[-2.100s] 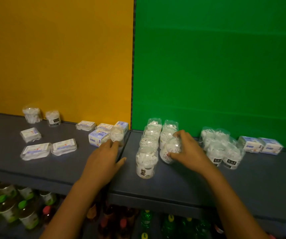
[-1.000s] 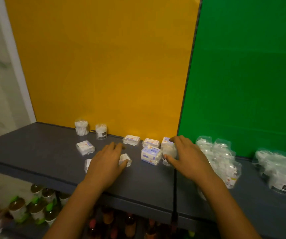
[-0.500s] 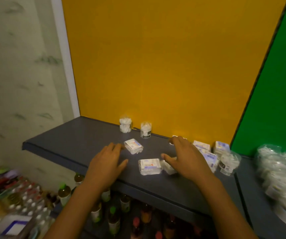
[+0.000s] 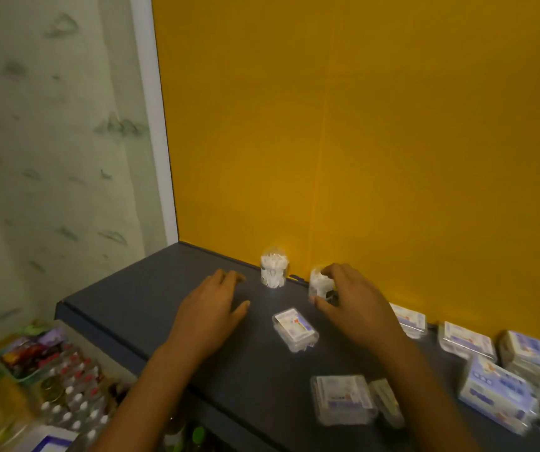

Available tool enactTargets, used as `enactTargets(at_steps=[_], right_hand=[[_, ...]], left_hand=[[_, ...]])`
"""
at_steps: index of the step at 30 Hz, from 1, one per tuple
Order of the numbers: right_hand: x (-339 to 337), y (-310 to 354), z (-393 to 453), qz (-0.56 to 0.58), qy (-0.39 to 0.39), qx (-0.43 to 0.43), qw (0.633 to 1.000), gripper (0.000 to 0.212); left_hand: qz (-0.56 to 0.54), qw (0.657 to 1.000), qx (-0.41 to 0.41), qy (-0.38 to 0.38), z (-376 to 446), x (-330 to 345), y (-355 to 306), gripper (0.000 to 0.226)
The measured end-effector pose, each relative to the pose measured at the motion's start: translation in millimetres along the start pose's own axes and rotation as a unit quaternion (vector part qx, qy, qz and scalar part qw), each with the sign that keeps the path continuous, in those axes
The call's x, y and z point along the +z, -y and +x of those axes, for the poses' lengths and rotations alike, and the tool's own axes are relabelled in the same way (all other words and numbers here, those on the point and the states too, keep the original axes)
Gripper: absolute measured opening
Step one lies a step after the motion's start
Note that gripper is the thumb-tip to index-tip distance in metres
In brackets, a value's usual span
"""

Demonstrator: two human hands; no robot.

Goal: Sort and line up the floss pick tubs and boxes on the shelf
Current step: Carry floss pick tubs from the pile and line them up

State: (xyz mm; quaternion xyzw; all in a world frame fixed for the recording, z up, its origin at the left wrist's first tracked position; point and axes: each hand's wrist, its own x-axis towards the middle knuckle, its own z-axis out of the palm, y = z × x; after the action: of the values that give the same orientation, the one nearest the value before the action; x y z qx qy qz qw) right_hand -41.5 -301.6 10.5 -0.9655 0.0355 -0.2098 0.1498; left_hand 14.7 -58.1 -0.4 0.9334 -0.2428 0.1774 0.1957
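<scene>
Since half a second ago your view has swung left and your right hand (image 4: 346,305) has left the flat boxes at the front for the back wall, where its curled fingers and thumb now grip a tub (image 4: 319,285). I read that as you turning from boxes to tubs, gathering the two strays at this end for sorting.

Going by size: the shelf (image 4: 138,308) runs from 9 o'clock down to 4 o'clock under the yellow wall. Your left hand (image 4: 211,313) lies over it at 9 o'clock of the gripped tub, fingers spread and relaxed, holding nothing; whether it touches the surface I cannot tell.

At 4 o'clock sits a blurred pile of blue-and-white boxes (image 4: 496,396). Two clear flat boxes (image 4: 343,404) lie at 6 o'clock near the front edge, with labels and white contents inside. One small box (image 4: 294,327) lies between your hands, askew. Two more (image 4: 465,340) lie along the wall at 3 o'clock.

The second tub (image 4: 274,267) stands upright at 12 o'clock against the wall, just left of the gripped one, packed with white picks.
</scene>
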Motion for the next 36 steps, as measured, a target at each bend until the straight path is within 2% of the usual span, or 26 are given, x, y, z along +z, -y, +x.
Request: enactTargets(at_steps=[7, 15, 20, 26, 31, 36], right_hand=[[20, -14, 48, -0.025, 0.012, 0.009, 1.0, 0.052], [35, -14, 72, -0.05, 0.011, 0.062, 0.997, 0.051], [44, -9, 69, -0.063, -0.006, 0.1, 0.993, 0.047], [52, -6, 64, -0.057, -0.029, 0.132, 0.989, 0.044], [54, -6, 64, -0.045, -0.041, 0.144, 0.988, 0.043], [58, -10, 64, -0.048, -0.035, 0.157, 0.986, 0.045]], left_hand=[[-0.034, 0.999, 0.014, -0.012, 65, 22, 22, 0.042], [-0.094, 0.994, 0.057, 0.026, 126, 59, 51, 0.045], [-0.146, 0.981, 0.096, 0.08, 158, 84, 63, 0.062], [-0.237, 0.945, 0.158, 0.161, 184, 106, 78, 0.083], [-0.32, 0.921, 0.154, 0.161, 185, 117, 82, 0.075], [-0.419, 0.88, 0.127, 0.182, 178, 118, 76, 0.071]])
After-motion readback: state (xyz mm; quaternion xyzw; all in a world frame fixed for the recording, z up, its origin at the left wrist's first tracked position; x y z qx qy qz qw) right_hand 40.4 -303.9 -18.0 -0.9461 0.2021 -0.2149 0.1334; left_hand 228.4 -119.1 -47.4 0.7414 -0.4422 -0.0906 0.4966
